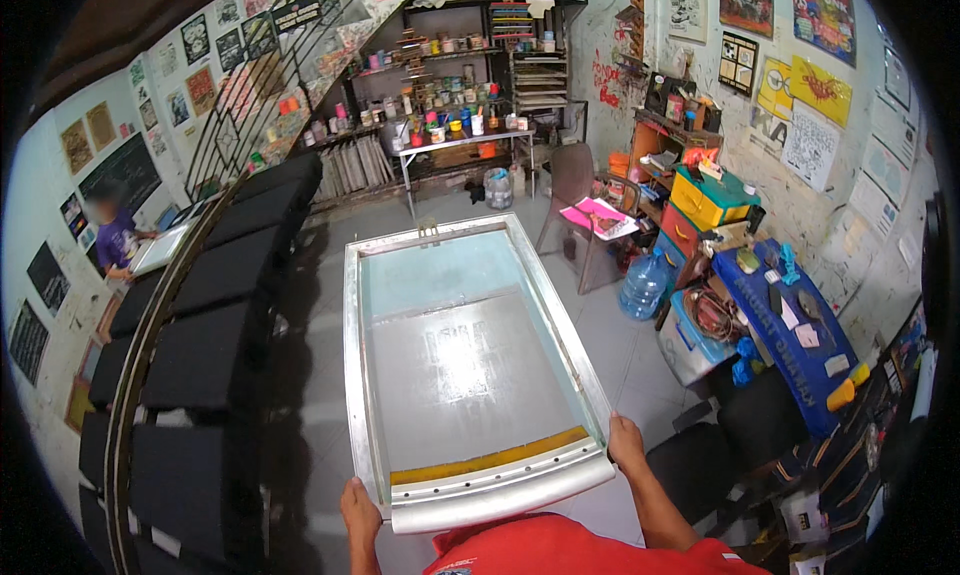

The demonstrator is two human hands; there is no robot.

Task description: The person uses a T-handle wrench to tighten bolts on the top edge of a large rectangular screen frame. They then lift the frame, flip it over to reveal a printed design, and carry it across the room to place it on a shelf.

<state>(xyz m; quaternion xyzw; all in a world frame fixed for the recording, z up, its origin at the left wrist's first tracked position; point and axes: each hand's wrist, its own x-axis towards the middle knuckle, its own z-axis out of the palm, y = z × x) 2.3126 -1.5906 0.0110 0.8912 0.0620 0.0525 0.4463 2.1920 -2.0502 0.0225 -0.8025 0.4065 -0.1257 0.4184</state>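
A large silk-screen printing frame with a silvery metal rim is held out in front of my body. Its mesh is pale blue at the far end and grey and shiny nearer me, with faint marks in the middle. Along the near end run a yellow-brown strip and a metal bar with a row of small holes. My left hand grips the near left corner, and my right hand grips the near right corner. The fingers of both hands are partly hidden behind the frame.
Black padded print pallets line the left side, where another person works. Ahead stand a table with paint pots and a brown chair. A water jug, a blue-covered table and a black chair are on the right.
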